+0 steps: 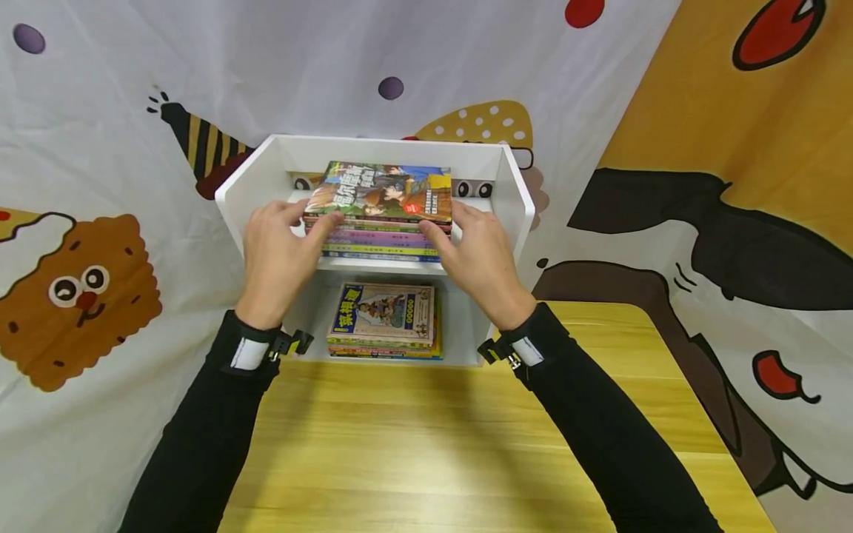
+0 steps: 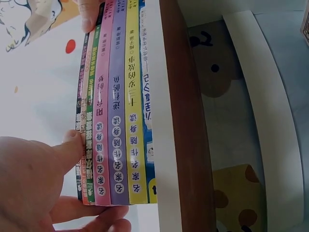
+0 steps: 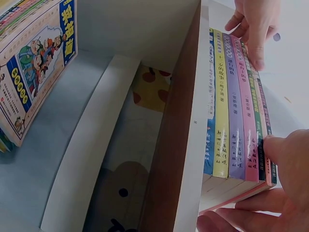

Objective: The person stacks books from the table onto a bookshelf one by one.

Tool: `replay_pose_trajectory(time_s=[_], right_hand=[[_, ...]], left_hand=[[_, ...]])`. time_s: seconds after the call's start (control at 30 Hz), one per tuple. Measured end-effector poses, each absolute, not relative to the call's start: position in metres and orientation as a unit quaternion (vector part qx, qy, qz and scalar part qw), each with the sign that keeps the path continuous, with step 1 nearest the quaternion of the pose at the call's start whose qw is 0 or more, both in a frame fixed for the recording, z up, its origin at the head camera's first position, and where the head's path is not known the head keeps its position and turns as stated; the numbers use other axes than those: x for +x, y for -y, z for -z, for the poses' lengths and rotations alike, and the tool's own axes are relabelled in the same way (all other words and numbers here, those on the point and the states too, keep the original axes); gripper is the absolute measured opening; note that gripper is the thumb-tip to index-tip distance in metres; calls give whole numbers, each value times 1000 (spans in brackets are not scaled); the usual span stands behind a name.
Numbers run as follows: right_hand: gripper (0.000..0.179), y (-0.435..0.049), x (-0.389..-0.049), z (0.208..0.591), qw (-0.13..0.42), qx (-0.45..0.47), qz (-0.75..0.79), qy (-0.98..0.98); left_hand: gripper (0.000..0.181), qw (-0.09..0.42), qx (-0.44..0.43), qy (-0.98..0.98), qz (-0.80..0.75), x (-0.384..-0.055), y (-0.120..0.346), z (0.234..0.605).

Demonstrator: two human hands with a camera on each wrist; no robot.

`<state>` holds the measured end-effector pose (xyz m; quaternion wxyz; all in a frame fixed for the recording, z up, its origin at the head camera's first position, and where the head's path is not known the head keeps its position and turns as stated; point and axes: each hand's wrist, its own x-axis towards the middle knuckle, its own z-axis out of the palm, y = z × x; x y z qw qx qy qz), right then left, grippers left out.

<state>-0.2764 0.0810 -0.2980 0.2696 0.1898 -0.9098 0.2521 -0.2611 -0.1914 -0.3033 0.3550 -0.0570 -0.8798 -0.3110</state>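
A stack of books (image 1: 383, 240) lies flat on the upper shelf of a small white bookcase, spines facing me. The top book (image 1: 380, 194) has a colourful illustrated cover; pink, purple, yellow and blue spines show beneath it. My left hand (image 1: 276, 248) grips the stack's left end, its thumb (image 2: 72, 145) against the spines of the upper books. At the other end my right hand (image 1: 483, 255) holds the stack the same way, with its thumb (image 3: 277, 147) on the upper spines and fingers along the short side.
The white bookcase (image 1: 523, 192) stands on a yellow wooden table (image 1: 400, 444) against a cartoon-printed cloth (image 1: 300, 59). On its lower shelf lies another stack of books (image 1: 383, 314). The upper shelf board (image 2: 166, 116) runs just under the held stack.
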Motion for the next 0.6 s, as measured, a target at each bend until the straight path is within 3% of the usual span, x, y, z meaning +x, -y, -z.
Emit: replay_pose_trajectory(time_s=[0.6], right_hand=[[59, -81, -276, 300, 289, 225, -263, 893]], left_hand=[[55, 366, -54, 868, 332, -257, 193, 304]])
